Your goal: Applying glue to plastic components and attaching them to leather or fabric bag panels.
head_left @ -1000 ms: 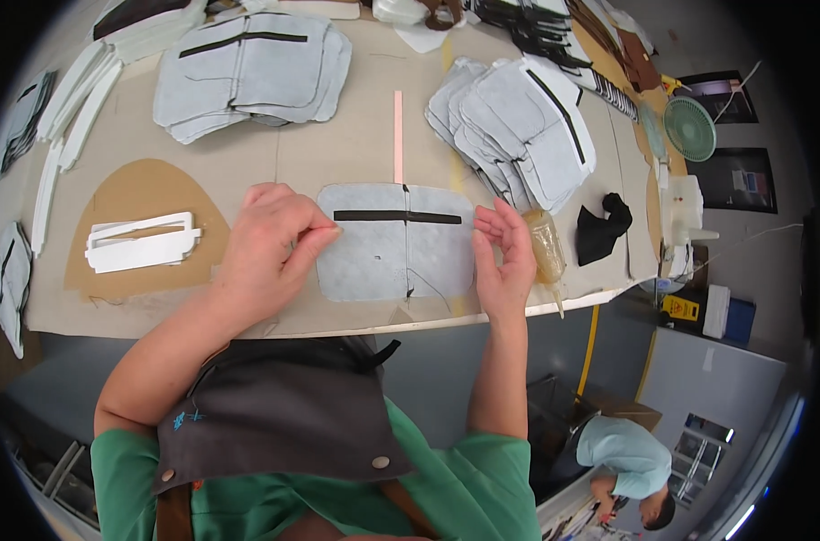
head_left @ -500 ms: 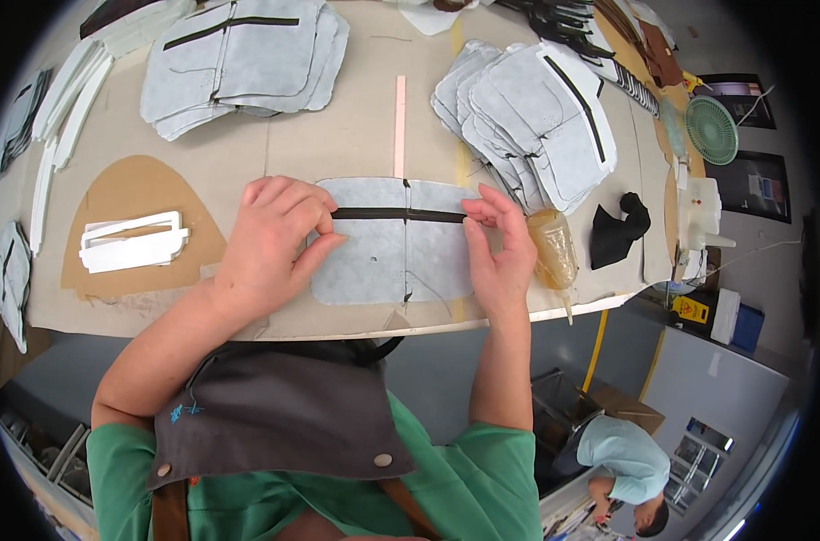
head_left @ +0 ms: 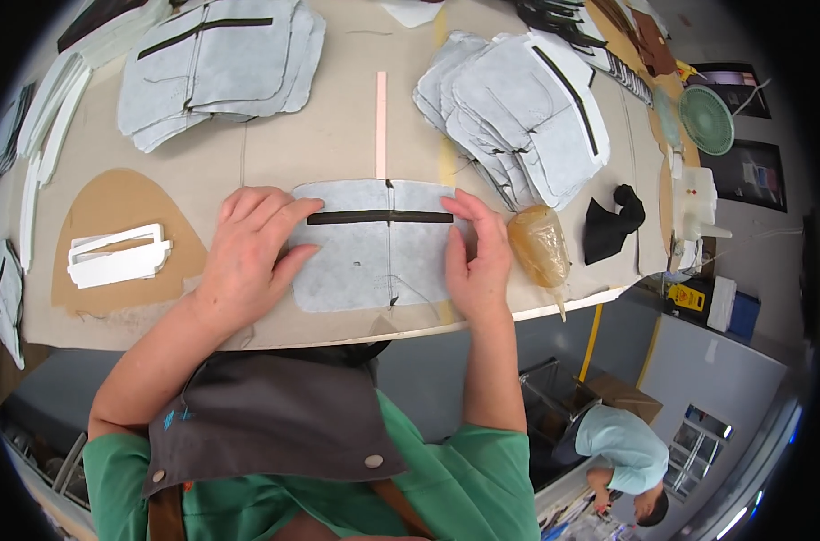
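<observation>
Left hand (head_left: 247, 257): palm down, fingers spread and flat, pressing the left edge of a grey fabric panel (head_left: 374, 261); nothing gripped. Right hand (head_left: 476, 257): fingers extended and close together, laid edge-on against the panel's right side, fingertips at the end of its dark zipper strip (head_left: 379, 217); nothing gripped.

Grey fabric panel: lies flat on the tabletop (head_left: 338, 144) near its front edge, between the two hands, the zipper strip running across its upper part, a thin seam line down its middle.

Pink strip (head_left: 381, 122): narrow, straight, on the tabletop just beyond the panel's top edge.

Glue bottle (head_left: 540, 248): amber, translucent, lying on its side just right of the right hand, nozzle toward the front edge.

Black cloth (head_left: 612, 221): crumpled, right of the bottle.

Stack of grey panels, right (head_left: 527, 117): fanned, beyond the right hand.

Stack of grey panels, left (head_left: 220, 68): far side of the tabletop.

White plastic template (head_left: 119, 255): on a brown cardboard shape (head_left: 112, 203), left of the left hand.

Green fan (head_left: 705, 119): far right.
</observation>
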`<state>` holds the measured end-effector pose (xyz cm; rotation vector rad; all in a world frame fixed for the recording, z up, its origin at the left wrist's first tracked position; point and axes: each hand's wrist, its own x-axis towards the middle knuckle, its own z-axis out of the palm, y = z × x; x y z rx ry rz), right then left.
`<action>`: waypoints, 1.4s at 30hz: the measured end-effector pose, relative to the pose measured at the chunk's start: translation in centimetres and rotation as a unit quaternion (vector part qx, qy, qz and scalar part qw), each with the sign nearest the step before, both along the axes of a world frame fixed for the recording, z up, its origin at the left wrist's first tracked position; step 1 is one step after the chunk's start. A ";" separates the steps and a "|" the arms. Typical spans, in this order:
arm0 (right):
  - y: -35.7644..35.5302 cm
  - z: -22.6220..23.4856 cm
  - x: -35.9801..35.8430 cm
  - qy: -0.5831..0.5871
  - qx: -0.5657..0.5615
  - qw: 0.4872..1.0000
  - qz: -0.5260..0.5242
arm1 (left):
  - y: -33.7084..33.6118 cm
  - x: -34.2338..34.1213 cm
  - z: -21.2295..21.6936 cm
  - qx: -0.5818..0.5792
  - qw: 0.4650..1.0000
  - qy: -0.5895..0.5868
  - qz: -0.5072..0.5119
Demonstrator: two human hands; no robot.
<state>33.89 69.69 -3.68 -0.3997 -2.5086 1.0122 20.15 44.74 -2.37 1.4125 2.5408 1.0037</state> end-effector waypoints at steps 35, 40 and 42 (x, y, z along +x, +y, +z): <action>-2.3 2.8 -0.5 -0.004 -0.094 0.996 0.003 | -1.5 0.7 -0.5 0.128 0.991 -0.042 0.015; 1.8 5.5 2.4 -0.007 -0.146 0.980 -0.135 | -3.9 0.3 0.3 0.131 0.987 -0.095 -0.020; 4.2 6.2 3.7 0.038 -0.088 0.978 -0.188 | -5.4 0.0 1.4 0.125 0.987 -0.102 -0.028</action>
